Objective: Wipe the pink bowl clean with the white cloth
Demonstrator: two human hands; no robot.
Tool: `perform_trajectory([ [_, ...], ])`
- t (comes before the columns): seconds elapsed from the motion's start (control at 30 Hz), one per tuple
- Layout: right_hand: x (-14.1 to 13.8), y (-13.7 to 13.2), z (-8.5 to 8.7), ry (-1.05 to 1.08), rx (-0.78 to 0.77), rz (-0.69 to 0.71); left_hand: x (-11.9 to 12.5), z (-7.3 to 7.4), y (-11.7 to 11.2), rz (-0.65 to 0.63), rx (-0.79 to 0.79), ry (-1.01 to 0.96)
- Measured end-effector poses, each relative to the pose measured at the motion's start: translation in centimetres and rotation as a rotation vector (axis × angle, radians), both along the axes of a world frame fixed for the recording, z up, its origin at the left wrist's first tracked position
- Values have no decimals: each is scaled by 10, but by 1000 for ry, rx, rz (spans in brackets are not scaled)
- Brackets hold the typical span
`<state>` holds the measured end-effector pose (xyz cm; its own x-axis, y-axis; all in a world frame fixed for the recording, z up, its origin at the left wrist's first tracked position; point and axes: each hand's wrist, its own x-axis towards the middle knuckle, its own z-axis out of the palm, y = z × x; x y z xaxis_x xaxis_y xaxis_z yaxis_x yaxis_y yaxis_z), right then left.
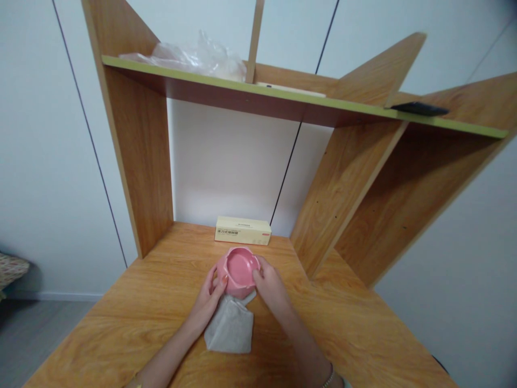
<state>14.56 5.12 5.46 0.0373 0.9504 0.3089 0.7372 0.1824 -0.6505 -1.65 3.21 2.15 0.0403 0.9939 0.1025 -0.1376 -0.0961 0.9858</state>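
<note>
The pink bowl (241, 266) could slip if either grip loosened, as the left hand (212, 292) and right hand (265, 277) hold it only from opposite sides, tilted above the desk (323, 328). The folded grey cloth (230, 328) beneath might then shift under it; whether the two touch is hard to tell. The bowl's inside shows nothing in it. Behind stands a cream box (242, 231), its contents hidden.

Reads "滑刀式保鲜膜" in dark characters (228, 233) on the front of the box (246, 233); also carries finer print (244, 224) on top and a red label (265, 234), too small to read.
</note>
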Motion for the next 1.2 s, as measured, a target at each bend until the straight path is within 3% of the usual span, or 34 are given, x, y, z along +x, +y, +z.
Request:
perform_trajectory([
  [0.1, 35, 7, -2, 67, -138, -94, -1, -7, 4, 9, 40, 26],
  [0.3, 94, 4, -13, 14, -133, -312, -3, -23, 18, 79, 13, -19],
  [0.47, 105, 4, -23, -15, -152, -384, -5, -25, 21, 71, -10, -66],
  [0.63, 91, -13, -8, -63, -95, -419, -8, -24, 20, 75, -36, -103],
  [0.73, 67, -31, -1, -37, -75, -274, -9, -23, 20, 99, -47, -111],
  [0.9, 15, -54, -19, 14, -318, 123, -9, -21, 19, 120, -89, -106],
  [1.03, 0, -61, -26, 113, -369, 202, -8, -19, 18, 129, -129, -116],
  [1.2, 24, -71, -25, 400, -365, 176, -8, -21, 19, 115, -125, -83],
])
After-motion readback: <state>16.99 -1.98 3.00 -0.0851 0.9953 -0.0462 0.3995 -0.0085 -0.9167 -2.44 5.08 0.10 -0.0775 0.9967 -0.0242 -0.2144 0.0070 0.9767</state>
